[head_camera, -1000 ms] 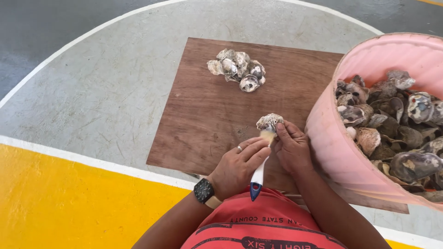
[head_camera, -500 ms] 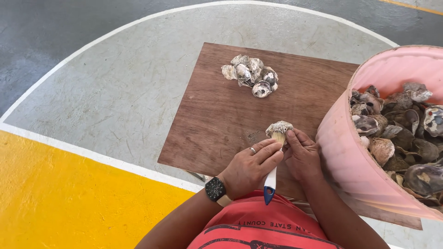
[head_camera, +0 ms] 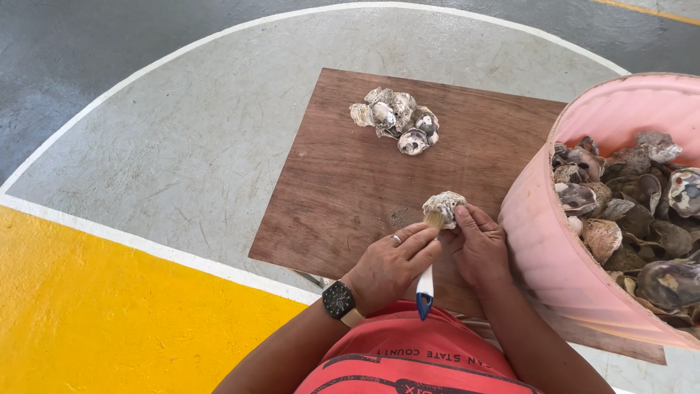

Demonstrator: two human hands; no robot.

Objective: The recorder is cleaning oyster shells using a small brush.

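Head view: brown wooden board (head_camera: 343,190) is the surface, lying on a painted floor (head_camera: 182,146) of grey, white arc line and yellow. Board's left and far edges open, bare wood in the middle; pink tub (head_camera: 539,241) of shells crowds the right edge. Shell pile (head_camera: 396,119) sits near the far edge, well apart from the hands. Left hand (head_camera: 390,264) closed around a brush (head_camera: 425,288) (white handle, blue tip), bristles touching the shell (head_camera: 445,207). Right hand (head_camera: 479,244) grips that shell, just above the board's near part.
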